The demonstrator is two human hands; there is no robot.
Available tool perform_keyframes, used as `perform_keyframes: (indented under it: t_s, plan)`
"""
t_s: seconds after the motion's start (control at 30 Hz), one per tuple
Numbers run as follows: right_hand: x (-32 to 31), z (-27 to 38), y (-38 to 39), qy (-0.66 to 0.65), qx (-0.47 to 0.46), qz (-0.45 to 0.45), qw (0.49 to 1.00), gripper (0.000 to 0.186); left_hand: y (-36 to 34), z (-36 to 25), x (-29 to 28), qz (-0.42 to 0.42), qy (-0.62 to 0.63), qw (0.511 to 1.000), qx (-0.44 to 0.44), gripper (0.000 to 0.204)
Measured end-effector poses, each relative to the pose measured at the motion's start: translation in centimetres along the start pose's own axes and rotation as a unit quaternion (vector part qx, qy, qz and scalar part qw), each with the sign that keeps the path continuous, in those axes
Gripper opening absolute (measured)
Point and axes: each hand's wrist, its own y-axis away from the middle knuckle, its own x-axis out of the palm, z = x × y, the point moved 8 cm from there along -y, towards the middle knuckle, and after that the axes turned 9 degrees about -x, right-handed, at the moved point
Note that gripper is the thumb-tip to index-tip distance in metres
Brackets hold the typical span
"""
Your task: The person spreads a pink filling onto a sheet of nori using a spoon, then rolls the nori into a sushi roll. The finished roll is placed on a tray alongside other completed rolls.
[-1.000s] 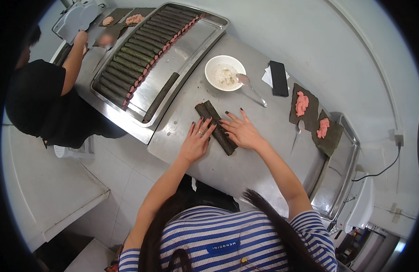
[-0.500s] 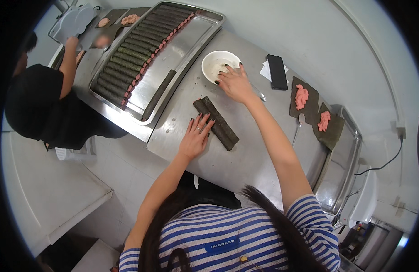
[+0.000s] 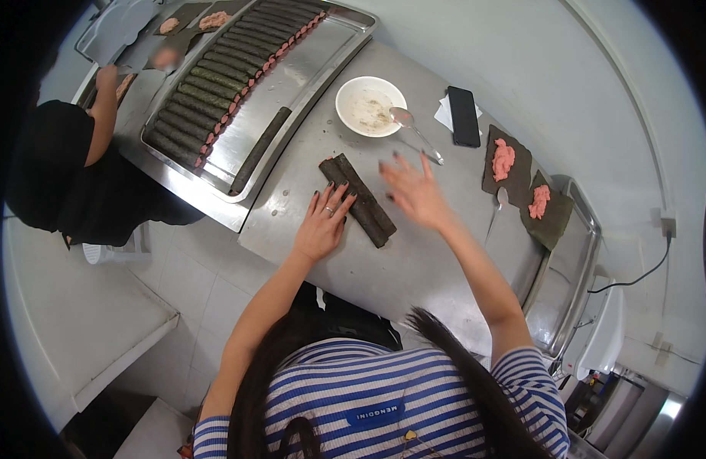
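Observation:
My left hand [image 3: 322, 226] lies flat with its fingertips on the dark seaweed roll [image 3: 373, 214]. A lengthwise groove runs along this roll; whether it is one piece or two side by side I cannot tell. A little pink filling shows at its far end. My right hand [image 3: 416, 191] hovers to the right of the roll, fingers spread, holding nothing. Beyond it stands a white bowl [image 3: 340, 115] with cloudy liquid. A metal spoon [image 3: 423, 141] leans on the bowl's rim, its handle end on the table.
A large metal tray [image 3: 311, 65] at the far left holds several seaweed rolls with pink filling and one separate roll [image 3: 261, 149]. Right are a phone [image 3: 464, 118], seaweed sheets [image 3: 515, 174] with pink paste, and another spoon [image 3: 501, 200]. A co-worker [image 3: 58, 164] stands at left.
My right hand has drawn back from the bowl toward me and now hangs beside the roll. My left hand stays on the roll. The spoon's bowl end has come into sight.

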Motion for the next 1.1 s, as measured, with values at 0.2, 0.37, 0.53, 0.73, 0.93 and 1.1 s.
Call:
perform_keyframes:
  t_s: [0.2,0.37,0.53,0.73,0.93,1.1]
  plan:
    - [1.3,-7.3,-10.6,0.088,0.054,0.014,0.995,0.043,-0.1,0.3,0.5,-0.003,0.005,1.000,0.014,0.061]
    - [2.2,-7.3,-11.3,0.109,0.050,0.091,0.989,0.042,0.0,-0.1,-0.2,-0.005,0.005,1.000,0.009,0.060]
    - [1.9,0.3,-2.8,0.048,-0.054,0.003,0.997,0.045,0.2,0.2,0.1,-0.014,0.000,1.000,0.006,0.059]
    - [4.6,4.2,7.6,-0.068,-0.002,0.128,0.989,0.045,0.0,0.0,0.0,-0.008,-0.001,1.000,0.005,0.059]
    - [-0.7,-0.1,-0.3,0.034,0.006,-0.036,0.999,0.045,-0.1,0.1,0.1,-0.002,-0.003,1.000,0.008,0.061]
    - [1.7,-6.4,-9.8,0.122,0.042,-0.032,0.991,0.045,-0.1,0.2,0.1,-0.003,0.007,1.000,0.012,0.059]
